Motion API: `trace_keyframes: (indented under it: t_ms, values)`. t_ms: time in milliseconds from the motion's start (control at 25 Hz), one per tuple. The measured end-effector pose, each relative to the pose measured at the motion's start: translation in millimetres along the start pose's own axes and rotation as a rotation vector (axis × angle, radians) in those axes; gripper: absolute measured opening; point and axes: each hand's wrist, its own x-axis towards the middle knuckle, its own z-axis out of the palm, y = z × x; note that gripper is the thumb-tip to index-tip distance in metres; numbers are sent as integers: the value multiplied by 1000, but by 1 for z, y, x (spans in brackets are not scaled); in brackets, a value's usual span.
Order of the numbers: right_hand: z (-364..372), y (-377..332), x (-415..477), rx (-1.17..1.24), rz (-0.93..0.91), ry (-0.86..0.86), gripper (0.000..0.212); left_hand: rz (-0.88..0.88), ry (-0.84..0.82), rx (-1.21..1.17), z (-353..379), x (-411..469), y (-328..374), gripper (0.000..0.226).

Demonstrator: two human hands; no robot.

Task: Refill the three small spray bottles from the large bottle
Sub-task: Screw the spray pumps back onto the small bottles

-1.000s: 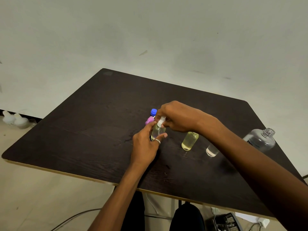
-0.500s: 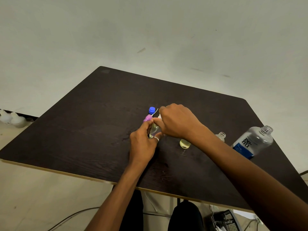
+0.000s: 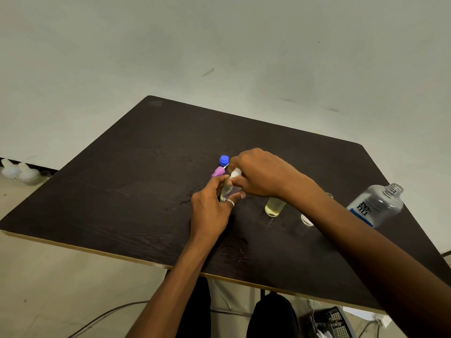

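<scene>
- This is a plain indoor workroom, closer to a bare office or a makeshift work corner than to a kitchen or a lab. Which of these it is cannot be told.
- A dark wood-grain table [image 3: 122, 191] with a pale raw edge stands close to the wall [image 3: 219, 45], which is pale, plain and scuffed.
- The floor [image 3: 48, 276] is smooth and beige, and a loose cable [image 3: 105, 314] trails across it.
- White plastic bottles [image 3: 19, 170] sit on the floor at the foot of the wall.
- A black mesh basket [image 3: 332, 320] and loose papers [image 3: 361, 311] lie below the table's near edge.
- The large bottle [image 3: 375, 208] carries a printed "re-nu" label, like a shop-bought product.
</scene>
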Motion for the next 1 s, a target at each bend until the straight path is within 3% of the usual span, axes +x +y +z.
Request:
trace_keyframes:
  t_ms: [280, 480, 1000]
  values:
    - [2, 1, 3, 21, 14, -53, 25, -16, -11, -18, -1, 1, -1, 60]
    - [7, -7, -2, 18, 108, -4, 32, 29, 44, -18, 1, 1, -4, 59]
    - [11, -17, -7, 28, 199, 72, 24, 96, 46, -11, 1, 0, -7, 56]
